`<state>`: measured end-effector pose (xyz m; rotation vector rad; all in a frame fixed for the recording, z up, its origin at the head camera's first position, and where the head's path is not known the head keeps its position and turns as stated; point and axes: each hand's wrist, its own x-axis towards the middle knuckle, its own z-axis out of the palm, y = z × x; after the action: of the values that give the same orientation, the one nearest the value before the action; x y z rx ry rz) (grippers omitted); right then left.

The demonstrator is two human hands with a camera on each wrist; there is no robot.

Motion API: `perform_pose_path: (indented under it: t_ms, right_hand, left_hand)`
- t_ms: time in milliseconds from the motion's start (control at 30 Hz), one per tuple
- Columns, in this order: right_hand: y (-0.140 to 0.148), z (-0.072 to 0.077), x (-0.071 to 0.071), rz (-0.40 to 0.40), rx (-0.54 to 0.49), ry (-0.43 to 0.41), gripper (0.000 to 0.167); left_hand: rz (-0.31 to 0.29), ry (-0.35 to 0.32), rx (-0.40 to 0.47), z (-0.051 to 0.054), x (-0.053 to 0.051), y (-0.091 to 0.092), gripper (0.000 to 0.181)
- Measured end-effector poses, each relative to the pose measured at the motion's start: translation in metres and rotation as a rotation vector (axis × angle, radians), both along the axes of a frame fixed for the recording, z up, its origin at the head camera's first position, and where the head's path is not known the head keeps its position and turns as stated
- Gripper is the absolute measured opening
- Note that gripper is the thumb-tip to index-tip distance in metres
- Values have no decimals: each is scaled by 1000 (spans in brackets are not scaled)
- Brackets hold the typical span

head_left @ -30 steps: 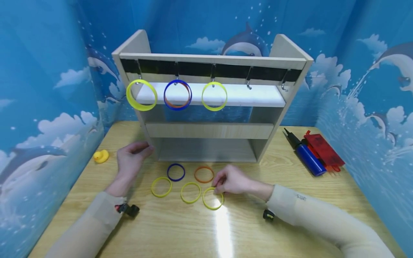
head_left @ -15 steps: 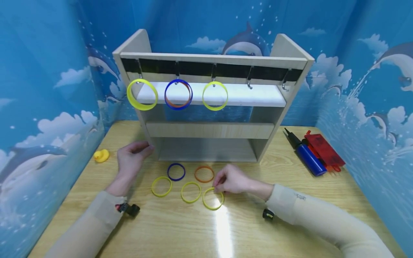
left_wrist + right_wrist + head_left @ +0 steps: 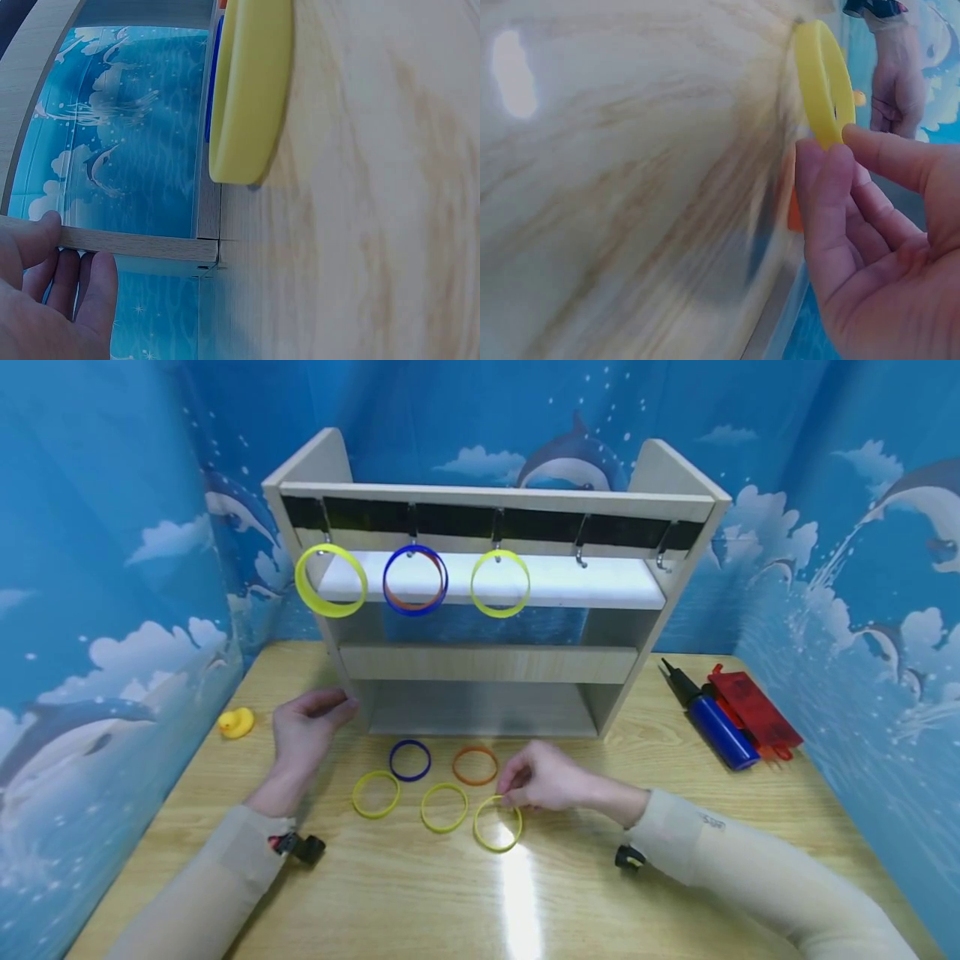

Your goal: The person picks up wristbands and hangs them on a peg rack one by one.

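We've got the yellow ring point(image 3: 816, 82) pinched by its far rim in our right hand point(image 3: 543, 779); round, it spreads from the pinch toward us, slightly left. Our left hand point(image 3: 306, 728), well apart, grips the shelf point(image 3: 487, 663) at its side.

We see a beige left sleeve point(image 3: 213, 881) at lower left, a matching right sleeve point(image 3: 757, 864) with small dark lettering point(image 3: 711, 821) at lower right, and black wrist cameras point(image 3: 310, 850).
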<state>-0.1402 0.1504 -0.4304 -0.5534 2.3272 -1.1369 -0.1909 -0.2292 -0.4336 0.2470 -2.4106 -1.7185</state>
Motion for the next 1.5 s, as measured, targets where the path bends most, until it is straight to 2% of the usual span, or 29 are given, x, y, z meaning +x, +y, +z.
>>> perform_pose_path:
  t_ms: [167, 433, 733, 900, 1200, 1500]
  right_hand:
    - [6, 4, -1, -3, -38, -10, 9]
    - [14, 11, -3, -34, -61, -75, 14]
    - [19, 20, -1, -10, -90, -16, 18]
    - [22, 29, -1, -47, -154, -34, 19]
    - [29, 49, -1, -135, -233, -80, 28]
    - [33, 67, -2, -178, -296, -32, 27]
  left_hand:
    - [-1, 4, -2, 1, 0, 0, 37]
    - [3, 15, 15, -1, 0, 0, 36]
    - [1, 16, 21, 0, 1, 1, 36]
    - [-1, 15, 11, 0, 0, 1, 36]
    - [3, 30, 46, 0, 1, 1, 35]
    - [4, 30, 36, 0, 2, 1, 35]
